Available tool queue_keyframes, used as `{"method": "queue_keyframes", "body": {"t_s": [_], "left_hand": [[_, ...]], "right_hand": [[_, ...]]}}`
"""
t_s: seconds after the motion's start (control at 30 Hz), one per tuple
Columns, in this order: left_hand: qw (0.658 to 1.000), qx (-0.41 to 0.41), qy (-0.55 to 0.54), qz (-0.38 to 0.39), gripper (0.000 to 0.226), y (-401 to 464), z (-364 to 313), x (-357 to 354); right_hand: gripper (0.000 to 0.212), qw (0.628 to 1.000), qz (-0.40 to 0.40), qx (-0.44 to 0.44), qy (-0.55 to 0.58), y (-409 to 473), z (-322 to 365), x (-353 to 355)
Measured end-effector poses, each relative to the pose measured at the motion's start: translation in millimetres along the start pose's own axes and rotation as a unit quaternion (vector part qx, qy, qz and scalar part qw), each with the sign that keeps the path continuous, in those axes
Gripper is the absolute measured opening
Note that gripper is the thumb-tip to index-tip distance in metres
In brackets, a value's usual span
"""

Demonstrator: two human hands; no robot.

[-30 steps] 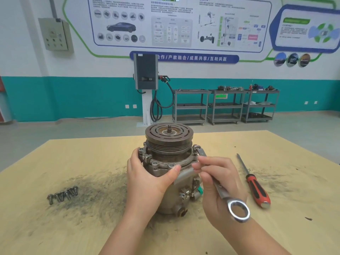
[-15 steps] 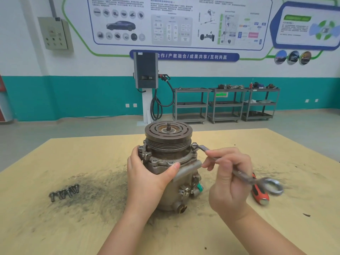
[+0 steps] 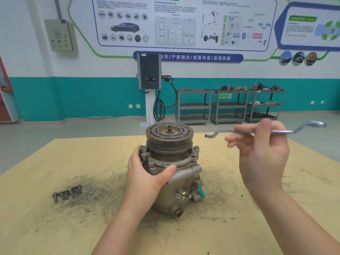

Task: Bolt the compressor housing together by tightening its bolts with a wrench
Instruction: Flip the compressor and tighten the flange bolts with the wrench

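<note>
Dull metal compressor housing (image 3: 171, 183), shiny wrench (image 3: 244, 132)

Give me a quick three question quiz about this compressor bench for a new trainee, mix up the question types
1. True or false: the wrench is seated on a bolt of the compressor.
2. What is the left hand doing? A) steadying the compressor B) picking up loose bolts C) resting flat on the table
3. Where do the loose bolts lie on the table?

Key: 1. False: the right hand holds it in the air, off the compressor. 2. A. 3. In a small cluster left of the compressor.
</note>
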State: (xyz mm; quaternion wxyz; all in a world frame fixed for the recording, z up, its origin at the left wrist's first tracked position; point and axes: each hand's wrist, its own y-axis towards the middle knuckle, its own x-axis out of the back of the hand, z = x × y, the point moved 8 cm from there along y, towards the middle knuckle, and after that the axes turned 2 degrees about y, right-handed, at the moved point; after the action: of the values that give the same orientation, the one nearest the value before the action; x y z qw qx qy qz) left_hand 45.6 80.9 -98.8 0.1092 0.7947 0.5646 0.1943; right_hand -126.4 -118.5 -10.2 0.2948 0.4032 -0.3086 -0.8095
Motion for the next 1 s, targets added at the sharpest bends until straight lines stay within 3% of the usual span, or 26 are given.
{"method": "queue_keyframes", "body": {"t_s": [0.07,0.17,0.5,0.57,0.7,0.8,0.9,1.0], "left_hand": [[1.000,0.004,0.003,-0.006,0.121,0,1,1],[1.000,0.008,0.008,-0.016,0.122,0,2,2],[1.000,-0.002,0.011,-0.025,0.116,-3,1,2],[1.000,0.003,0.016,-0.018,0.119,-2,1,3],[0.999,0.026,0.011,0.042,0.128,2,1,7],[0.999,0.020,0.041,0.010,0.115,3,2,25],[0.993,-0.019,0.078,-0.086,0.078,1,-7,53],[0.992,-0.022,0.077,-0.093,0.069,-3,-18,51]], "right_hand": [[0.014,0.988,0.082,0.106,-0.081,-28,19,-19],[0.017,0.963,0.154,0.159,-0.152,-59,19,-38],[0.023,0.897,0.194,0.265,-0.295,-89,13,-53],[0.025,0.917,0.168,0.239,-0.272,-81,13,-48],[0.020,0.955,0.030,0.219,-0.199,-45,33,-24],[0.022,0.972,0.013,0.026,-0.235,-24,3,-14],[0.032,0.934,0.090,-0.167,-0.302,-40,-43,-18],[0.088,0.876,0.158,-0.211,-0.404,-63,-64,-34]]}}
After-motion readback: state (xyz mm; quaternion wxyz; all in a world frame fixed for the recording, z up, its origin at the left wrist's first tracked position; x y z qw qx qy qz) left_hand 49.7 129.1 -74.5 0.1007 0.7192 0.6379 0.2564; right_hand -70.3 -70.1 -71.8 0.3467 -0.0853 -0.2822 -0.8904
